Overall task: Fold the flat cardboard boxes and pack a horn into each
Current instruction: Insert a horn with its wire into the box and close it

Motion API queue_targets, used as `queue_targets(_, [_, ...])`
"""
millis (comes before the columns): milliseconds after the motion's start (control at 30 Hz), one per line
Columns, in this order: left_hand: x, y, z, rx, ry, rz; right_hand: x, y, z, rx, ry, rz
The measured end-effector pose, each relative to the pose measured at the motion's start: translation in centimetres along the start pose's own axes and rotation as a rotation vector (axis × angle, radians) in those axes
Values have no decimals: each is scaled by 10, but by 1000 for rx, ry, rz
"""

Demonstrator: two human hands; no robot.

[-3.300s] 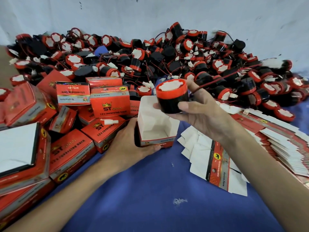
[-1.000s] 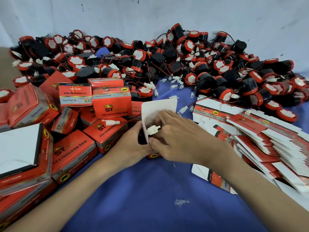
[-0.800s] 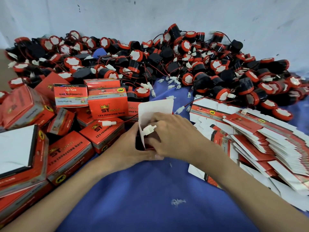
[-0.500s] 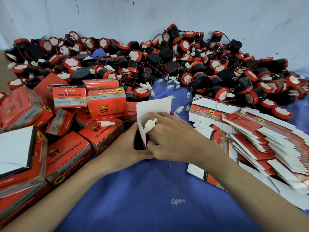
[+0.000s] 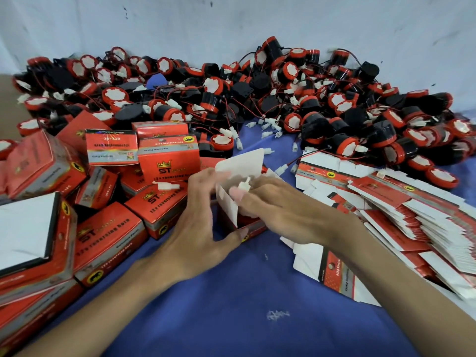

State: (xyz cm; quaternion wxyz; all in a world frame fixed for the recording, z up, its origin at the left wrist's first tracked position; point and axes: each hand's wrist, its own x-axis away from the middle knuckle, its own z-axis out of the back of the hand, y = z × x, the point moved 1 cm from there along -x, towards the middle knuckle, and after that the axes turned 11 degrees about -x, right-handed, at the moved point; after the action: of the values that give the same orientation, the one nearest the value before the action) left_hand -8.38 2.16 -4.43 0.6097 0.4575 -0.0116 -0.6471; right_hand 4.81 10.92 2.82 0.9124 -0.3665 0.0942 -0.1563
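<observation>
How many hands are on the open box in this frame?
2. The left hand grips the open box from the left; the right hand is at its top opening, a white plug between its fingers.

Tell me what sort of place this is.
Probably a small hand-packing workshop: a heap of loose horns against the wall, a stack of flat boxes, and closed boxes piled on a blue cloth.

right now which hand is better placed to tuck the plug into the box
Probably the right hand: its fingers hold the plug over the open box. The left hand grips the box's side, steadying it.
</observation>
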Motion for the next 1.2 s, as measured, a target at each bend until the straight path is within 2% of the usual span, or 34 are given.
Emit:
queue_targets(67, [1,-1,-1,-126,11,-57,-3,4,0,-60,25,-39])
queue_targets(300, [1,-2,-1,-62,39,54,-10,14,-4,-166,196,-7])
queue_targets(433, [1,-3,-2,-66,6,73,-7,11,-1,-135,87,30])
queue_targets(533, [1,-3,-1,-68,-2,88,-5,8,0,-227,65,0])
queue_targets(633, [1,-2,-1,-85,7,57,-8,10,-3,-233,118,-13])
queue_targets(833, [0,0,-1,-31,15,71,-14,12,-14,-69,212,48])
queue_targets(967, [0,1,0,-7,17,94,-15,14,-18,-163,293,81])
queue_targets(1200, [0,0,1,5,23,123,-15,19,-20,-167,332,180])
